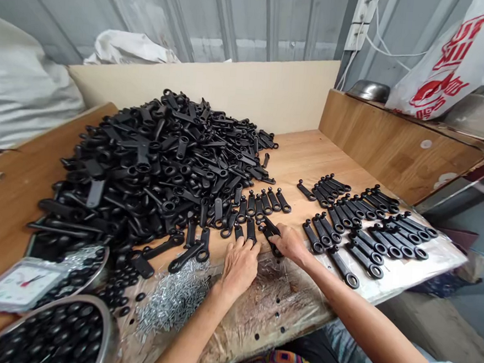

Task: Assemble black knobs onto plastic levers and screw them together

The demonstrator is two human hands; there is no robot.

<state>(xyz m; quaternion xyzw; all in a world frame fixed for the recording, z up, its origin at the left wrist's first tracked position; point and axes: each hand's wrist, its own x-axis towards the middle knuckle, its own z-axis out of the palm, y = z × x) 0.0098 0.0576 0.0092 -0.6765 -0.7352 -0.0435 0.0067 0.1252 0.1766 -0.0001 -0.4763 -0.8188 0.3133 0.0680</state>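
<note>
My left hand [239,265] is at the table's front, its fingers bent over the near ends of two black crank arms [251,229]. To its right, my right hand [289,243] is closed around more black crank arms [269,231]; its grip hides how many. Each arm is flat, with a ring at one end and a small stub at the other. Just beyond my hands lies a short row of crank arms [266,203]. Further right are several rows of crank arms [350,210], laid side by side.
A large heap of black crank arms [177,160] covers the left and back. Small metal pins [173,298] lie piled near my left forearm. A metal bowl [111,333] holds black knobs [57,340]. A wooden side board [378,135] borders the right.
</note>
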